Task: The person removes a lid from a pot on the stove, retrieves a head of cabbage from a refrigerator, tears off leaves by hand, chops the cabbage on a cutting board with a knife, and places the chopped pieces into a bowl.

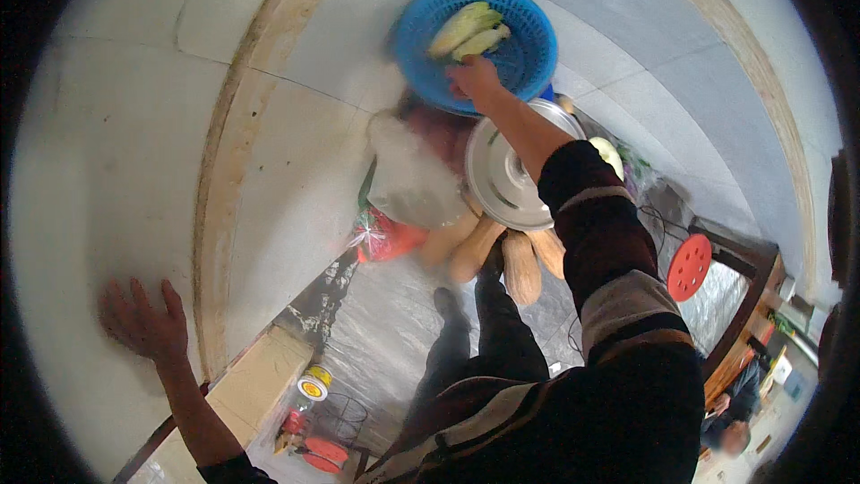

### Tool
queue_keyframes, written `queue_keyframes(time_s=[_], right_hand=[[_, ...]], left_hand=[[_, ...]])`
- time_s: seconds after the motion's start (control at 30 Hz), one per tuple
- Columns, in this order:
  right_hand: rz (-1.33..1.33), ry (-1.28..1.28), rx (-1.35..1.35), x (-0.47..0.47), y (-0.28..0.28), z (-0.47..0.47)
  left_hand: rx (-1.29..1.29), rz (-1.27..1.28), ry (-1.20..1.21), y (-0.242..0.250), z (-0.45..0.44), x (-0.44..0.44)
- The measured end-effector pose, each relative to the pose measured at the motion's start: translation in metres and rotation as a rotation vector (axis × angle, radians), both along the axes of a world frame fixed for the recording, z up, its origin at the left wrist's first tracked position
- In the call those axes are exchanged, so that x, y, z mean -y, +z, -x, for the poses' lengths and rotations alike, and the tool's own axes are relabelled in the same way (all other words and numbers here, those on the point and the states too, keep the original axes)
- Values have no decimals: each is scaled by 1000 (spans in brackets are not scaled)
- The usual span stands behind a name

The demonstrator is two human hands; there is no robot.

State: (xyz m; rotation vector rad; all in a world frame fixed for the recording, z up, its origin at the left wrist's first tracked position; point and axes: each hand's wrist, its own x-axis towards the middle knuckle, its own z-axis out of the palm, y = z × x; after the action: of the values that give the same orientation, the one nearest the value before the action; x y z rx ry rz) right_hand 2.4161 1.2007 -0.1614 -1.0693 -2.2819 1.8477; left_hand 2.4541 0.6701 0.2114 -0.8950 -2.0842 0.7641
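Note:
My left hand (149, 323) rests with spread fingers against the pale wall (134, 181) and holds nothing. Out at the end of my stretched arm, my right hand (476, 83) is over the near side of a round blue plastic basket (537, 47). Its fingers are bent, and whether they grip anything is hard to see. Just beyond the fingertips, two long pale-green vegetables (467, 28), perhaps corn in the husk, lie in the basket. Below my right forearm is a round metal lid (497, 175), partly covered by the arm.
Several butternut-type squashes (521, 272) lie on the floor at my feet. A whitish plastic bag (420, 175) and a red bag (386, 235) sit by the wall. A red stool (689, 267) stands at right; another person (736, 410) is at lower right.

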Motion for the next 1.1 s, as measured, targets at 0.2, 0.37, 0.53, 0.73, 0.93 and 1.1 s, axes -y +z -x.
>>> queue_keyframes(time_s=[0.2, 0.37, 0.53, 0.73, 0.93, 1.1], right_hand=[[231, -258, 68, 12, -79, 86], [512, -789, -8, 25, -91, 121], [712, -649, -120, 14, -72, 123], [733, -674, -172, 9, -68, 130], [914, -929, -199, 13, -46, 137], [1111, -698, -236, 7, 2, 92]], left_hand=[[-35, 35, -4, 1, 3, -6], [-34, 80, 30, 1, 2, -4], [-50, 92, 71, 2, -1, -3], [-39, 100, 72, 3, 0, -9], [-47, 105, 81, 0, 1, -3], [-21, 38, 166, -4, -3, 5]])
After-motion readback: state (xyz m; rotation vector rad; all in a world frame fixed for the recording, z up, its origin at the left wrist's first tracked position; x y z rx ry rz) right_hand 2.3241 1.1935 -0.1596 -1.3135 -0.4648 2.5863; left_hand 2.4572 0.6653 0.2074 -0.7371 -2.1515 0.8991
